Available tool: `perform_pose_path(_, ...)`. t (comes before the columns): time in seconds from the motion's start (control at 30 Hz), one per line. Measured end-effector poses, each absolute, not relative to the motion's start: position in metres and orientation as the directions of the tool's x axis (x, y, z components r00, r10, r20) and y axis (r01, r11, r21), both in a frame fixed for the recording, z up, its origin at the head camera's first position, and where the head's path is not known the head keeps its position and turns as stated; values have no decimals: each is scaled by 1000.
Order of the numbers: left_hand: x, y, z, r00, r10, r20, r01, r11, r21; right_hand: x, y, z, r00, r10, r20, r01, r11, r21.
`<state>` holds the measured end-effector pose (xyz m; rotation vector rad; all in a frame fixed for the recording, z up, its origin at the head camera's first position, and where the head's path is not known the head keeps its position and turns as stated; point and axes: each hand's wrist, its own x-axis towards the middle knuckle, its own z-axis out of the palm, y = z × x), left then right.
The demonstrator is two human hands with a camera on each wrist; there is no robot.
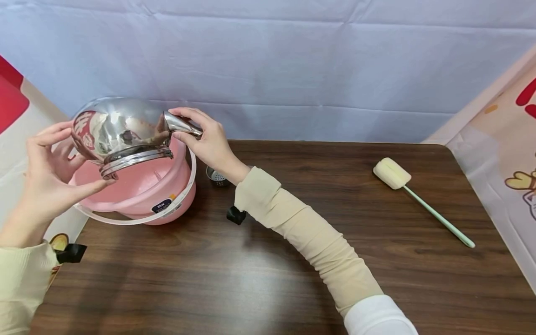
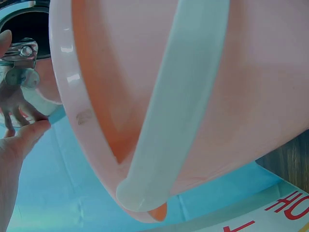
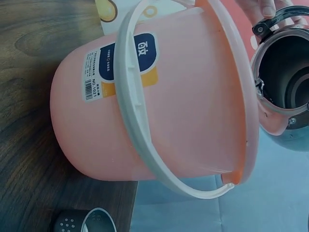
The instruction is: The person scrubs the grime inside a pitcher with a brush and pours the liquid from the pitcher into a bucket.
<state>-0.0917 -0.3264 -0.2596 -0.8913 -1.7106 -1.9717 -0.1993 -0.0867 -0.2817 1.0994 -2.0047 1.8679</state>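
A shiny stainless-steel kettle (image 1: 121, 125) is tipped over the pink bucket (image 1: 184, 181), its round opening turned down towards the bucket. My right hand (image 1: 207, 139) grips the kettle's tapered spout (image 1: 180, 123) between thumb and fingers. On the kettle's other side, my left hand (image 1: 50, 172) holds the body, thumb at the rim and fingers curled behind. The dark kettle interior (image 3: 285, 72) shows through the opening in the right wrist view, with part of the black handle (image 3: 285, 17) beside it. A metal handle hinge (image 2: 21, 53) is visible in the left wrist view.
The bucket's white carrying handle (image 1: 125, 222) hangs down in front. A small perforated metal strainer (image 1: 217, 179) stands beside the bucket, partly behind my right forearm. A sponge brush (image 1: 392, 173) with a green stick lies at the right of the wooden table (image 1: 293, 279). Cloth walls enclose the back and sides.
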Motion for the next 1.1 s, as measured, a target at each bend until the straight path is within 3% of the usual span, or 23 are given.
perform_pose_path(0.4,-92,-325,-263,-681,104,724,713,-127,689,-200,-87,-284,-629,-348,695,-711,-105,-696)
perform_pose_path(0.6,-94,-324,-261,-684,106,721,708,-140,692,-198,-85,-282,-674,-365,642,-663,-84,-744)
perform_pose_path(0.73,-94,-323,-257,-697,119,707,690,-158,706,-200,-85,-282,-667,-358,653,-672,-87,-735)
perform_pose_path(0.87,-91,-325,-252,-727,151,669,650,-162,743,-200,-85,-281,-672,-350,652,-676,-69,-734)
perform_pose_path(1.1,-90,-335,-246,-810,124,574,540,-225,811,-194,-85,-271,-766,-404,501,-578,90,-811)
